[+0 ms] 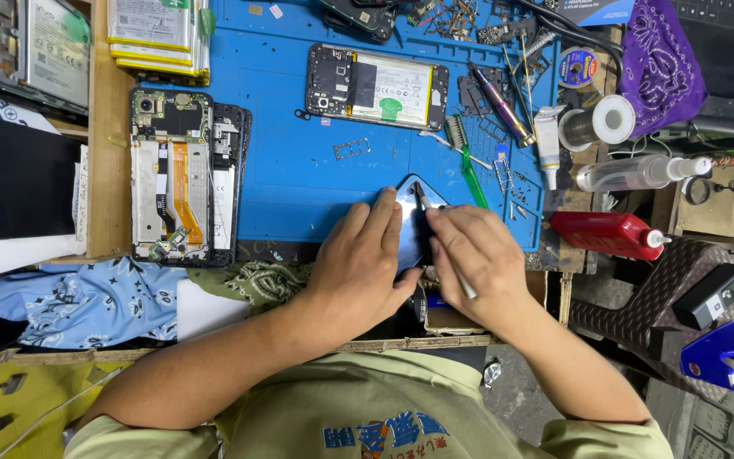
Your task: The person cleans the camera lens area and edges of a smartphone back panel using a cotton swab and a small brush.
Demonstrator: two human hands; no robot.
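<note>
Blue repair mat (299,183) on a cluttered wooden bench, packed tight. Nearest me, my left hand (358,272) presses flat on a phone (414,225), open-palmed, covering most of it; only its glossy top corner shows, long axis running away from me. My right hand (477,259) pinches a thin metal tool (425,202) at that corner. Farther out sit an opened phone with battery (377,85) and a gutted phone frame (182,177) at left.
</note>
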